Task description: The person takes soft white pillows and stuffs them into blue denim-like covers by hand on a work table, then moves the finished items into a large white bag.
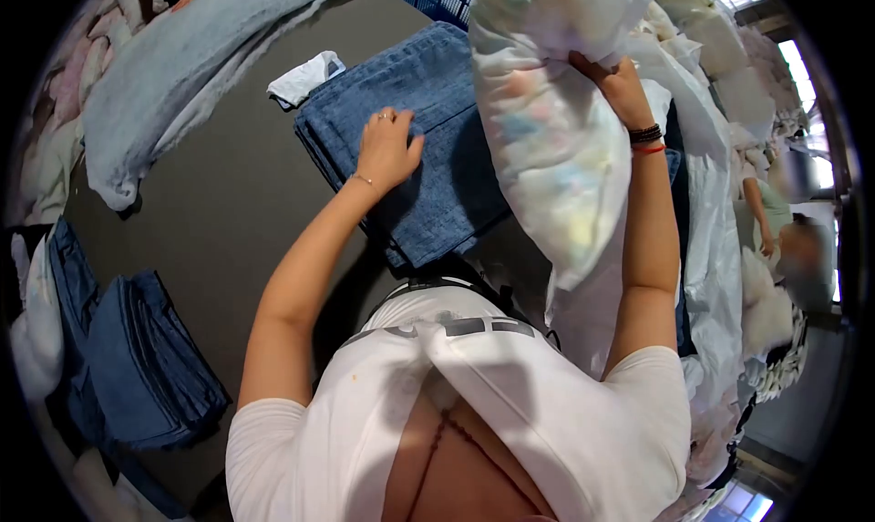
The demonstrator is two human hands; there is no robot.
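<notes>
My left hand [387, 145] lies flat, fingers spread, on a stack of folded blue towels [447, 93] in the middle of the dark table [219, 194]. My right hand [612, 77] is raised and grips a large translucent white plastic bag [547, 130] stuffed with pale, faintly coloured cloth. The bag hangs over the right part of the blue stack and hides it.
A light blue towel [173, 57] lies spread at the table's far left. A small white cloth [305, 77] sits beside the stack. A second pile of folded blue towels [150, 358] stands at lower left. More white bags [720, 248] crowd the right, with another person [770, 217] beyond.
</notes>
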